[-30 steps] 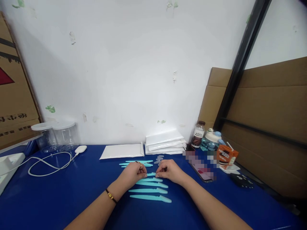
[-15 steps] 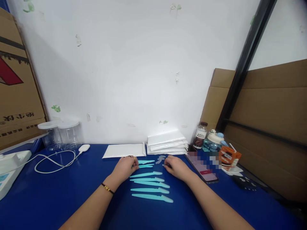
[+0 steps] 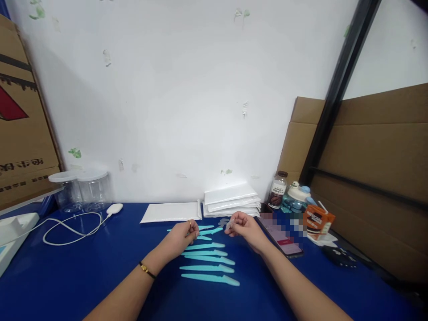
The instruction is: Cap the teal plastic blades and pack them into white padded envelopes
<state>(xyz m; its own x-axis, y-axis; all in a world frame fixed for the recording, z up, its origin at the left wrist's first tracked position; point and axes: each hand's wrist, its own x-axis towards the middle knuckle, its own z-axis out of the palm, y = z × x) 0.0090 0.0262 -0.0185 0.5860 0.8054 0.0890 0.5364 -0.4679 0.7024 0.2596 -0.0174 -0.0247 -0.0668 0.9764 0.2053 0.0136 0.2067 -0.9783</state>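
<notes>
My left hand (image 3: 185, 235) is closed on a turquoise razor (image 3: 214, 231), whose blade end points right toward my other hand. Between the fingertips of my right hand (image 3: 243, 226) is a small translucent cover (image 3: 229, 225). Just behind it, more translucent covers (image 3: 222, 222) lie on the blue table. Two other turquoise razors lie close around my left hand, partly hidden by it. Nearer to me, several turquoise razors (image 3: 209, 268) lie in a column, their wider ends to the right.
A white envelope (image 3: 171, 211) and a stack of white envelopes (image 3: 230, 200) lie by the wall. On the right are a phone (image 3: 279, 234), a brown-capped bottle (image 3: 278, 191), a water bottle (image 3: 296, 198) and an orange drink box (image 3: 317, 221). Clear jars (image 3: 95, 191) and a white cable (image 3: 72, 243) are left.
My left hand has picked up a razor and holds it raised slightly. My right hand has lifted a translucent cover from the table. The view has shifted slightly.
</notes>
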